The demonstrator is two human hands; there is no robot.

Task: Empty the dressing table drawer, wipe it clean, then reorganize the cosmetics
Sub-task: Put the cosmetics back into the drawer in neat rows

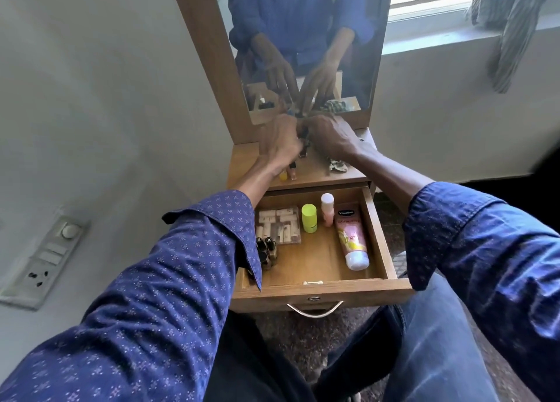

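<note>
Both my hands are on the dressing table top (348, 176), close to the mirror. My left hand (280, 142) and my right hand (330, 138) meet around a cluster of small dark bottles (304, 144), with fingers curled onto them. How many bottles each hand holds is hidden. Below, the open drawer (321, 286) holds a clear lipstick box (278, 224), a yellow-green capped bottle (309, 218), a pink bottle (327, 209), a pink Vaseline tube (351, 238) and nail polish bottles (266, 251).
A small yellow bottle (283, 176) and a slim bottle (292, 171) stand on the top under my left wrist. A crumpled cloth (338, 165) lies to the right. The mirror (303, 38) rises behind; a switch panel (45, 256) is on the left wall.
</note>
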